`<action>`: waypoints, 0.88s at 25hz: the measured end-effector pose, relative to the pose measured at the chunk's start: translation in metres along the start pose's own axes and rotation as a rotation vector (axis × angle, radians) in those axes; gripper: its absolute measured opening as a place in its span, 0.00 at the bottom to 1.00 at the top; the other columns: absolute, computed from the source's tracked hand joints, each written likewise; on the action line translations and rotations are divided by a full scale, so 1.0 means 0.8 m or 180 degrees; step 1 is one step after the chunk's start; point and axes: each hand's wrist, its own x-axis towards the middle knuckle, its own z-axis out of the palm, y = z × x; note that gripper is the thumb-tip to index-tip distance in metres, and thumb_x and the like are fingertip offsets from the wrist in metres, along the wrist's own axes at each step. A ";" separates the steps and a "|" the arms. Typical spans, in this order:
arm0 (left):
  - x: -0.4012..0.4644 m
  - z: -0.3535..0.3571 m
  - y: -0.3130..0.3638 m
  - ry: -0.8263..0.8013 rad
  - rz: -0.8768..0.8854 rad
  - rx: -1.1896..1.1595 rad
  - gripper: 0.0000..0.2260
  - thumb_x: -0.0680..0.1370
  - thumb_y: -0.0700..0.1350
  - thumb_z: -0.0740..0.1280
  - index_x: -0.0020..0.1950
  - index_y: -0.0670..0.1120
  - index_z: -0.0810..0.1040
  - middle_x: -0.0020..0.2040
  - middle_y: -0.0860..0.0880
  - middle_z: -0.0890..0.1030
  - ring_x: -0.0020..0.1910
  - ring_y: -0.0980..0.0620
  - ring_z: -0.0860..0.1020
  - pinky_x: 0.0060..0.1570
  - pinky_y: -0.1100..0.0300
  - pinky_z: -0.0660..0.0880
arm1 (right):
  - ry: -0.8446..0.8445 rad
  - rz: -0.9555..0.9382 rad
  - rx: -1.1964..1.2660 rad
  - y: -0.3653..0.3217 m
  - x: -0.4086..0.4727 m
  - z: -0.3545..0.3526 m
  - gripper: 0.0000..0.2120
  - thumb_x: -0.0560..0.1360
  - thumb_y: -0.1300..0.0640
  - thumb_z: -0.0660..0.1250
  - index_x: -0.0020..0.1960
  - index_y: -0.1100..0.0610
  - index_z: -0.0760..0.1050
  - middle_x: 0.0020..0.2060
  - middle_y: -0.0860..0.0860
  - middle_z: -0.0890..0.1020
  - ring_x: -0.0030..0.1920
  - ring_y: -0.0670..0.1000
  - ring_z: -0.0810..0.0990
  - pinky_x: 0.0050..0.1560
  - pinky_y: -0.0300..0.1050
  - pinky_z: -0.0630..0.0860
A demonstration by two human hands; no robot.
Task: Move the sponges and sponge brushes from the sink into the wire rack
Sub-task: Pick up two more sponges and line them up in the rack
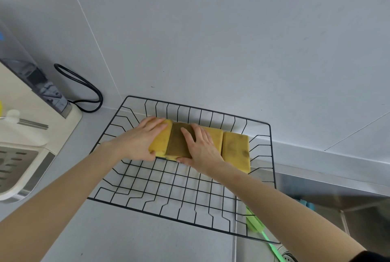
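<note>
Sponges point(236, 149) in a row at far side of black wire rack point(160, 187), my left hand point(137, 141) clasping left yellow sponge point(162, 138), my right hand point(202, 149) clasping brown-topped sponge point(177, 142), thumbs at near edges.

Quick materials rundown. The left sponge point(161, 139) is yellow open-pored foam, matt and a bit grubby. Same with the right sponge point(235, 149), which has dark stains. The scouring pad point(177, 141) is olive-brown and looks rough and fibrous. The wire basket point(199, 110) is thin metal wire with a black matt coating. The bench point(130, 236) and wall point(211, 40) are pale grey, smooth and pretty much matt. The sink point(329, 187) is brushed stainless steel with a soft sheen. The brush point(253, 222) is green plastic. The appliance point(25, 135) is cream plastic, smooth and slightly glossy, and its slotted tray point(12, 162) looks like metal. The cable point(92, 90) is black and rubbery.
</note>
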 end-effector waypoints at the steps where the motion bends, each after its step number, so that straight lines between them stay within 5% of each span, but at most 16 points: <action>1: 0.002 0.004 0.001 0.0017 0.0006 -0.0031 0.41 0.71 0.49 0.67 0.75 0.46 0.44 0.77 0.51 0.43 0.76 0.48 0.40 0.74 0.54 0.53 | 0.0003 -0.0004 0.0001 0.001 0.000 0.001 0.39 0.74 0.44 0.64 0.76 0.57 0.47 0.75 0.60 0.51 0.76 0.59 0.49 0.76 0.53 0.44; 8: 0.010 0.018 0.007 0.0153 -0.0083 -0.0123 0.43 0.73 0.54 0.67 0.74 0.46 0.39 0.77 0.50 0.40 0.75 0.47 0.37 0.75 0.50 0.47 | 0.0100 -0.0055 -0.0064 0.001 0.002 0.009 0.39 0.75 0.45 0.62 0.76 0.58 0.46 0.76 0.62 0.48 0.77 0.59 0.45 0.76 0.52 0.42; 12: 0.008 0.026 0.004 0.0234 -0.0118 -0.0006 0.43 0.73 0.56 0.65 0.74 0.47 0.38 0.77 0.50 0.39 0.76 0.47 0.37 0.76 0.48 0.47 | 0.0367 -0.0103 -0.0403 0.002 0.000 0.021 0.39 0.75 0.42 0.62 0.76 0.61 0.51 0.75 0.65 0.53 0.76 0.62 0.52 0.76 0.56 0.49; 17: -0.003 0.015 0.015 0.0125 -0.0305 0.0072 0.44 0.72 0.59 0.66 0.74 0.49 0.38 0.77 0.50 0.38 0.76 0.46 0.37 0.75 0.44 0.42 | 0.0159 -0.0095 -0.0304 0.001 -0.009 0.009 0.39 0.76 0.41 0.57 0.77 0.56 0.42 0.77 0.59 0.42 0.77 0.57 0.41 0.76 0.53 0.40; 22: -0.029 0.011 0.034 0.0139 -0.0371 -0.0131 0.43 0.73 0.60 0.63 0.74 0.47 0.38 0.77 0.48 0.38 0.75 0.46 0.36 0.75 0.46 0.41 | 0.0070 -0.0051 -0.0240 0.002 -0.048 -0.004 0.38 0.76 0.43 0.58 0.77 0.54 0.42 0.77 0.54 0.43 0.77 0.55 0.39 0.75 0.53 0.38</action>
